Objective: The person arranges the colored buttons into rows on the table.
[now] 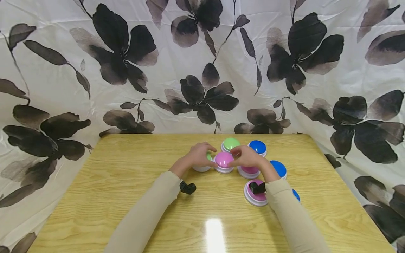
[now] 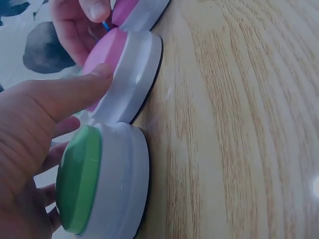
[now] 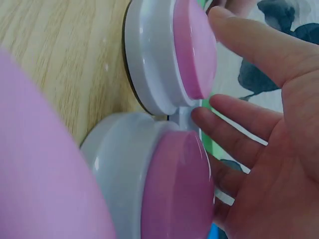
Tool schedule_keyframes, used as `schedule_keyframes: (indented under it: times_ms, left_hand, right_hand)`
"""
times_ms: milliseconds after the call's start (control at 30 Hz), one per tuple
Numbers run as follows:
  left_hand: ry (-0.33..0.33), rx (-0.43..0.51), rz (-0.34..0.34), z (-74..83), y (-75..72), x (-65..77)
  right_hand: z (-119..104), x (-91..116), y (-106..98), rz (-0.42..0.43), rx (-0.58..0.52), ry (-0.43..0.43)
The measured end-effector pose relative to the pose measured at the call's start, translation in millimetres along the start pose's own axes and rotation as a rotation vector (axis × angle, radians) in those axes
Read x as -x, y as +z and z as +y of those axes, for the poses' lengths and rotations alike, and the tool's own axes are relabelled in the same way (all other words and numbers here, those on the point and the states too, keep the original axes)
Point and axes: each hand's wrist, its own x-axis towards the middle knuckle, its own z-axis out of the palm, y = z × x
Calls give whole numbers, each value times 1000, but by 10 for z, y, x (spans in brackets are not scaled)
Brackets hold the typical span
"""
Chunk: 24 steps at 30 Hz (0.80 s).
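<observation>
A pink dome button on a white round base sits on the table between the two hands. My left hand reaches over a green button, its thumb lying on the pink dome and the other fingers stretched beyond the green one. From the other side comes my right hand, its thumb at the pink dome's edge and its loosely extended fingers beside that button. A second pink button lies under the right hand, partly covered by it in the head view.
Behind the hands are another green button and a blue button. More blue buttons stand right of the right hand, one partly behind the sleeve. A third pink button lies nearer me on the wooden table. Floral cloth hangs behind.
</observation>
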Motion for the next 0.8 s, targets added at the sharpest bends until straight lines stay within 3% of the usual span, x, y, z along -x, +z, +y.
schedule_keyframes:
  times_ms: [300, 500, 800]
  left_hand:
    - [-3, -7, -45, 1, -1, -45]
    - [32, 6, -74, -10, 35, -73]
    - [49, -8, -43, -16, 70, -58]
  right_hand:
    - [-9, -25, 65, -25, -4, -12]
    - [6, 0, 94, -16, -31, 36]
    - [24, -11, 139, 22, -20, 47]
